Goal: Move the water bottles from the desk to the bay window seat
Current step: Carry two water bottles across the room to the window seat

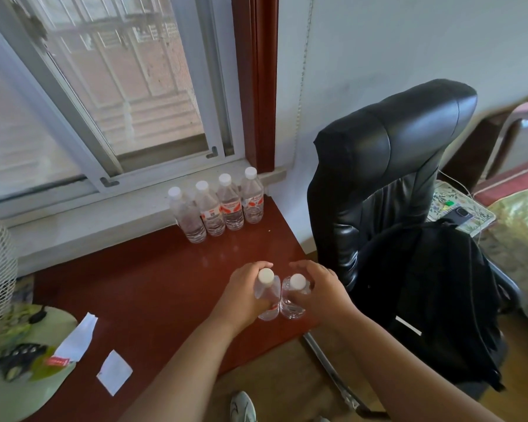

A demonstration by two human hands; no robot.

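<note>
Your left hand point(247, 292) has its grip wrapped around one bottle point(268, 295), fingers curled over its shoulder just under the white cap. Your right hand point(316, 287) grips a second bottle point(293, 300) the same way. The two bottles stand upright, side by side and about touching, near the right front edge of the red tabletop point(153, 284). Four more bottles point(218, 205) stand in a row at the back of the tabletop, against the pale window ledge point(104, 214). Left of your arms lie two scraps of white paper point(115, 371) and a green mat point(28, 391). A black chair point(378, 184) with a black backpack point(433, 300) on its seat stands to the right.
</note>
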